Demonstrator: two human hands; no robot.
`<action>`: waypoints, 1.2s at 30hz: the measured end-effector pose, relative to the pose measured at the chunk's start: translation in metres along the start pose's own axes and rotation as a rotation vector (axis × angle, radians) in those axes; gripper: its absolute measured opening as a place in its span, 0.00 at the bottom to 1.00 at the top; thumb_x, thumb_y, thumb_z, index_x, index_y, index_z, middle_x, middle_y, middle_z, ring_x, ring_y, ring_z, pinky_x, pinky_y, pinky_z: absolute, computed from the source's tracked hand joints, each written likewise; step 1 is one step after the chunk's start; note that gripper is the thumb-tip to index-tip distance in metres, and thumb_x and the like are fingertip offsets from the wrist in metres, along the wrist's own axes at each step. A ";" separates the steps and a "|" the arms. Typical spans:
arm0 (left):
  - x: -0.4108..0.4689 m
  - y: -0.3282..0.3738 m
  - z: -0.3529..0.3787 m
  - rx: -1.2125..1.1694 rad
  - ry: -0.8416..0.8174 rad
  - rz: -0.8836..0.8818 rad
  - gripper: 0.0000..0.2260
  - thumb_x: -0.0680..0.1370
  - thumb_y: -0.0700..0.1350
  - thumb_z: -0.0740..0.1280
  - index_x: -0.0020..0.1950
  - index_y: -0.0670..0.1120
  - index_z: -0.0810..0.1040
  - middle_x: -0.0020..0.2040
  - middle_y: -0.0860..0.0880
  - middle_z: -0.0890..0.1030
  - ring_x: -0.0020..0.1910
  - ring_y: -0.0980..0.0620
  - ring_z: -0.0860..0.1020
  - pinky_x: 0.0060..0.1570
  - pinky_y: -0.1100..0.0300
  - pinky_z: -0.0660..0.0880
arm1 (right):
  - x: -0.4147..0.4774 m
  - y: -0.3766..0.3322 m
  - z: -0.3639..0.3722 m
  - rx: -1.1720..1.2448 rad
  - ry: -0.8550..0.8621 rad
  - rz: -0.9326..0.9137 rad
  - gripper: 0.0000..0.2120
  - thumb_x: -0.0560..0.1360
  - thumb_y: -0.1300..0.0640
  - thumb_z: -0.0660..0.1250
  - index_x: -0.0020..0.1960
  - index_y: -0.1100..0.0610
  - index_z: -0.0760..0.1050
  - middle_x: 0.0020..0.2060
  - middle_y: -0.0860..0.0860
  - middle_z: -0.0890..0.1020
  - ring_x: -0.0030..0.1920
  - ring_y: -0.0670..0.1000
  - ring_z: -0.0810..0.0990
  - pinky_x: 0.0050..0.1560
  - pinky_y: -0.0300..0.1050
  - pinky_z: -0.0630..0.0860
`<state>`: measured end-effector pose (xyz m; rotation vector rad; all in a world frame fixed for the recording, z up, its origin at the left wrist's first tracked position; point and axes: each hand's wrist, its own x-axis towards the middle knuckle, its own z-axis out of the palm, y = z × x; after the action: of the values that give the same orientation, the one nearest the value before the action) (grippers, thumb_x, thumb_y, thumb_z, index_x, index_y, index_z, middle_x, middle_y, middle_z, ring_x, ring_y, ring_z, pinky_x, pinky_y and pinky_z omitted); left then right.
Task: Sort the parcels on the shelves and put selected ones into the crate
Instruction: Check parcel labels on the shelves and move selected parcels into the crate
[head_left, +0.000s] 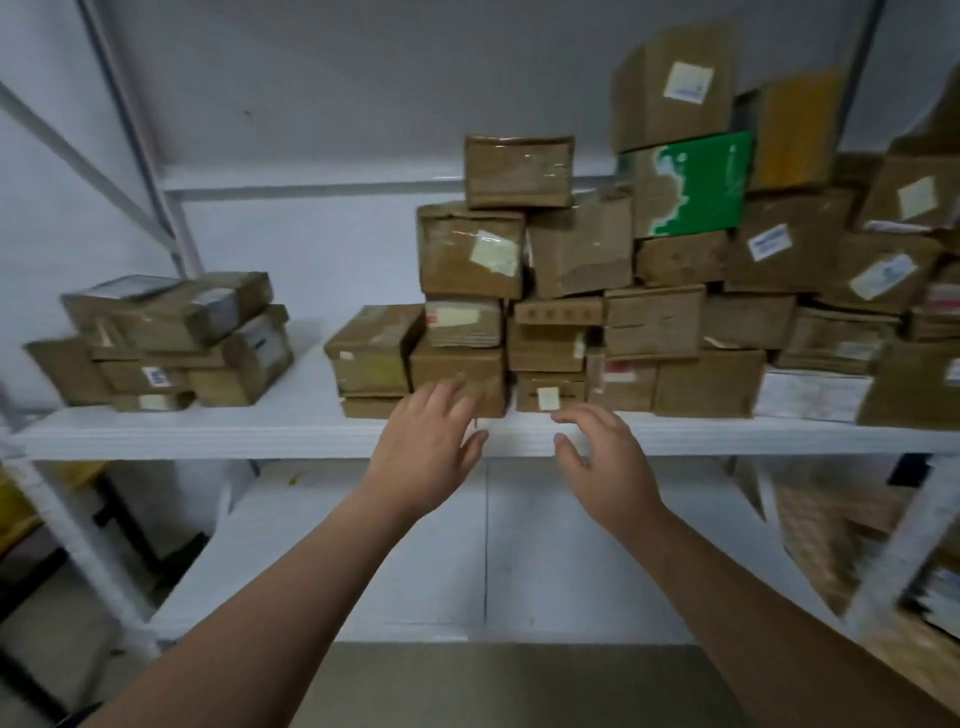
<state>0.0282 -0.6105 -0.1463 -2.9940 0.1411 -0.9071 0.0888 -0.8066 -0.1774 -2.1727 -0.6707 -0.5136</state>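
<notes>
Left hand (431, 447) and right hand (602, 457) hover with fingers spread, holding nothing, the bottom parcel (457, 371) at the left fingertips (441, 399) likely light, stiff and tape-slick, best clasped by its sides.

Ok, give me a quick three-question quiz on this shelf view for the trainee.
1. True or false: the right hand is holding a parcel.
2. What rests on top of the green-and-white box? A) a brown carton with a white label B) a roll of tape C) nothing
3. Fill in: the small separate pile of parcels lies on the shelf to the ___ of the left hand.
Key: 1 false, it is empty. 2 A. 3 left.
</notes>
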 end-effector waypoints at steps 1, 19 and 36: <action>-0.003 -0.008 -0.002 -0.002 0.003 -0.018 0.18 0.77 0.50 0.65 0.64 0.43 0.76 0.62 0.41 0.77 0.58 0.39 0.76 0.56 0.48 0.74 | 0.004 -0.007 0.008 0.016 -0.011 -0.012 0.12 0.77 0.61 0.65 0.59 0.58 0.78 0.59 0.52 0.78 0.60 0.52 0.74 0.57 0.41 0.68; 0.044 -0.169 0.065 0.032 0.072 -0.326 0.31 0.73 0.54 0.72 0.73 0.47 0.69 0.72 0.34 0.64 0.66 0.32 0.68 0.63 0.41 0.69 | 0.124 -0.060 0.149 0.244 -0.076 -0.132 0.14 0.76 0.61 0.65 0.62 0.57 0.76 0.59 0.50 0.77 0.60 0.48 0.75 0.62 0.43 0.71; 0.054 -0.249 0.082 -0.819 0.196 -0.397 0.17 0.76 0.46 0.69 0.64 0.47 0.73 0.68 0.48 0.65 0.63 0.55 0.70 0.58 0.72 0.69 | 0.152 -0.126 0.228 0.549 0.110 0.070 0.16 0.82 0.57 0.58 0.69 0.49 0.68 0.64 0.44 0.74 0.64 0.37 0.71 0.66 0.37 0.68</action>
<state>0.1391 -0.3689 -0.1760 -3.7503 -0.1249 -1.4892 0.1615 -0.5147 -0.1595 -1.6335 -0.5897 -0.3565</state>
